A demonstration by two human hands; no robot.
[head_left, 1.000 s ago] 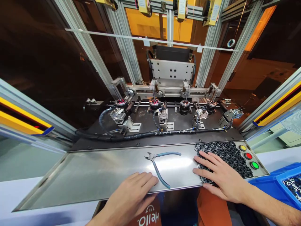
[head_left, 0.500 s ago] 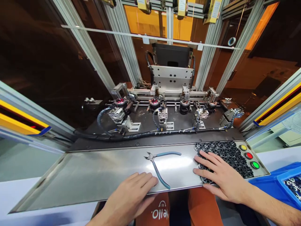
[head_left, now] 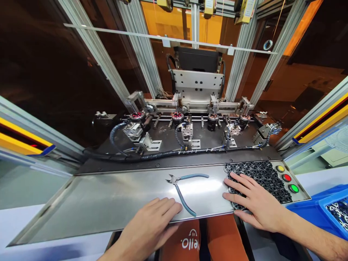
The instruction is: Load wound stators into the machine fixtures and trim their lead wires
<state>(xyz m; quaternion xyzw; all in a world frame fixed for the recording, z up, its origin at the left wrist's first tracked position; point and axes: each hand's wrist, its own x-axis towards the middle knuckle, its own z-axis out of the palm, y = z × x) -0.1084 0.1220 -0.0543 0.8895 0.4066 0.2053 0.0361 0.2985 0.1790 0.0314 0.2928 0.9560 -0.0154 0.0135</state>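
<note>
Shiny steel worktop [head_left: 108, 199]: left hand [head_left: 152, 224] flat, fingers spread, empty, just left of blue-handled cutters [head_left: 182, 188]. Right hand [head_left: 255, 203] flat, holding nothing, on black ring parts [head_left: 261, 174], right of cutters; 3 round buttons [head_left: 286, 178] beyond.

The left hand [head_left: 148, 226] is laid palm down and flat, its fingers held together and stretched forward to the right, with nothing gripped. The left forearm is seen rising from the lower edge. The right hand [head_left: 255, 203] is likewise laid palm down, its 5 fingers spread apart and pointed to the upper left. The bare right forearm is extended in from the lower right corner.
</note>
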